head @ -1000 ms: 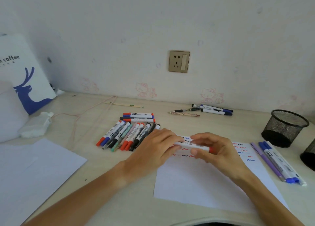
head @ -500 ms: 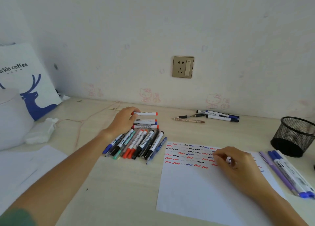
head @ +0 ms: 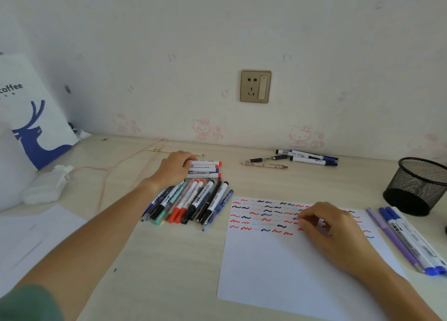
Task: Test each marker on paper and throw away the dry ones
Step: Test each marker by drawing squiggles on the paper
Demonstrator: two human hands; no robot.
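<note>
White test paper [head: 278, 267] lies flat on the pale wood desk [head: 174, 260], top rows filled with red, blue and black squiggles. Left hand [head: 173, 169] reaches to the three stacked markers [head: 205, 169] behind the fanned marker pile [head: 191, 203], fingers curled onto the left end of the top one — grasping it. Right hand [head: 326, 226] rests on the paper over the squiggles, fingers curled loosely; cannot tell whether it holds anything. Blue and purple pens [head: 408, 238] lie right of the paper, near the black mesh cup [head: 416, 187].
</note>
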